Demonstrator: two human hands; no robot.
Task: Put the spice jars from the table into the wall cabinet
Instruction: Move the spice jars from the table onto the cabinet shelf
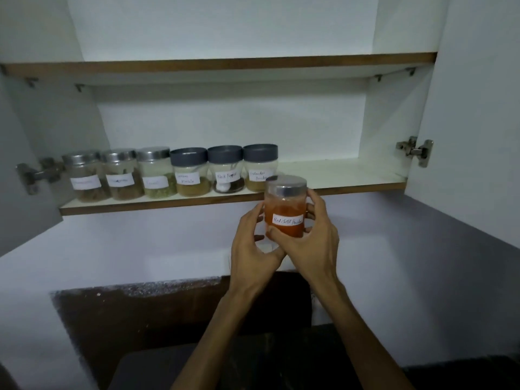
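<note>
A glass jar of red chilli powder (pixel 285 209) with a silver lid is held upright just below and in front of the wall cabinet's lower shelf (pixel 351 177). My right hand (pixel 312 237) wraps its right side and base. My left hand (pixel 253 243) cups its left side. Several labelled spice jars stand in a row on the shelf's left half: three with silver lids (pixel 121 174) and three with grey lids (pixel 225 168). The held jar partly covers the rightmost grey-lidded jar (pixel 260 167).
The shelf's right half is bare white board. An upper shelf (pixel 225 64) runs above. Both cabinet doors stand open, with hinges at left (pixel 36 173) and right (pixel 415 150). A dark counter (pixel 197 361) lies below.
</note>
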